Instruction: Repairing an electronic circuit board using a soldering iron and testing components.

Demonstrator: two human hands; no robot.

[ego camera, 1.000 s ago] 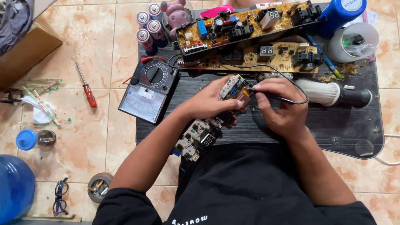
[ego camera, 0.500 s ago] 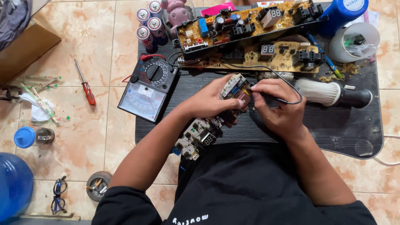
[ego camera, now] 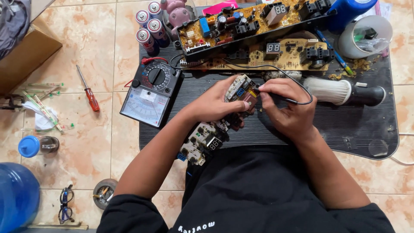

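Note:
My left hand grips a long circuit board tilted over a black mat, its upper end between my thumb and fingers. My right hand pinches a black corded probe-like tool, with the tip touching the board's upper end. The tool's black cable loops up to the right. An analogue multimeter lies left of my hands, with red and black leads plugged in.
Two larger circuit boards lie at the mat's far side. Beside my right hand lies a white-bristled brush. Spray cans, a red screwdriver, a blue-lidded jar, glasses and a blue water bottle stand on the tiled floor.
The view has shifted slightly. Both hands stay on the board and tool, with the tool tip moving a little along the board's upper end.

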